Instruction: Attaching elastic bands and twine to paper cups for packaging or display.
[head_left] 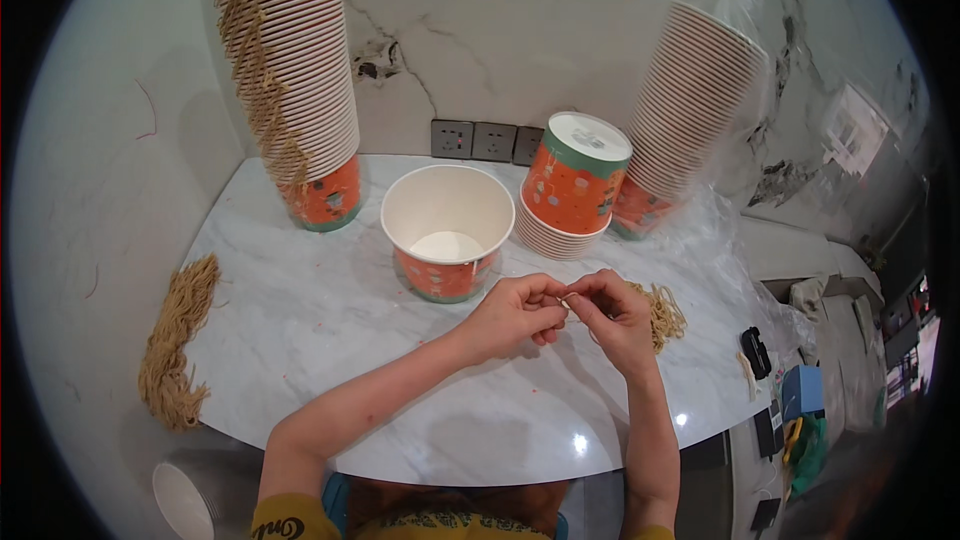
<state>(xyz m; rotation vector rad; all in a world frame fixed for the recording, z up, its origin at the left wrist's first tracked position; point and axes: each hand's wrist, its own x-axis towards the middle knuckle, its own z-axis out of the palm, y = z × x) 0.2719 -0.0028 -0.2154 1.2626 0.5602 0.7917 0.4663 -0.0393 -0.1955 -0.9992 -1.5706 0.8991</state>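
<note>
Over the front middle of the table, my left hand and my right hand meet with fingertips pinched together. Between them is a short stretch of thin, pale cord; most of it is hidden by the fingers. Just beyond my right hand lies a loose bundle of tan cords. A white paper bucket with an orange and green printed outside stands upright behind my left hand, its mouth facing up. Its inside looks plain white.
A tall bucket stack with tan cords down its side rises at the back left. Upside-down buckets and a plastic-wrapped stack stand at the back right. A long cord bundle hangs over the left edge. A bin sits below.
</note>
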